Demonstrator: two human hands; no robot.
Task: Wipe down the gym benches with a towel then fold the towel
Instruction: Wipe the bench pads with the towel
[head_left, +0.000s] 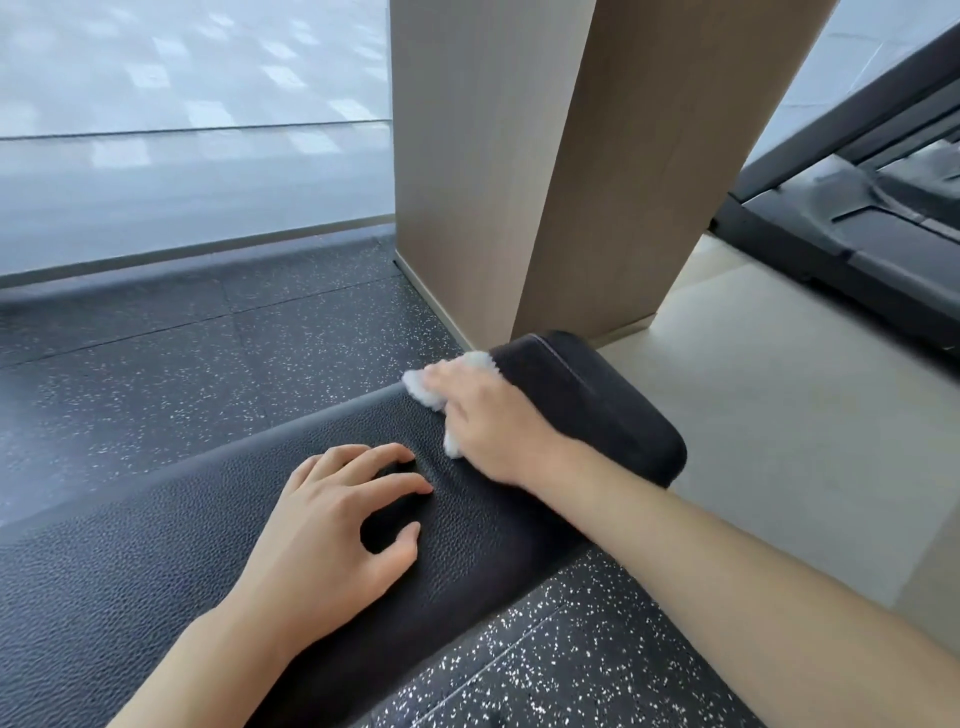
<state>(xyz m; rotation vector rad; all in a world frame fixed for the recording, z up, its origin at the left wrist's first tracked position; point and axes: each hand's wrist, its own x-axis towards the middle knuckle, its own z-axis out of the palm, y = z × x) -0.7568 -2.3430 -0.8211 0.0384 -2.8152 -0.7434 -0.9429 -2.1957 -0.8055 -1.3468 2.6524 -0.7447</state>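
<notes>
One white towel (470, 382) bunched under right hand (485, 426), fingers curled on it, pressed to bench (156, 561) far end. Left hand (332, 525) nearer, apart, fingers spread flat on pad. Pillar (545, 156) just beyond right hand; treadmill (857, 218) farther right.

Fluffy white cloth towel (470, 361) on a matt, pebble-grained black leather-look bench (156, 561); speckled rubber floor (182, 364).
</notes>
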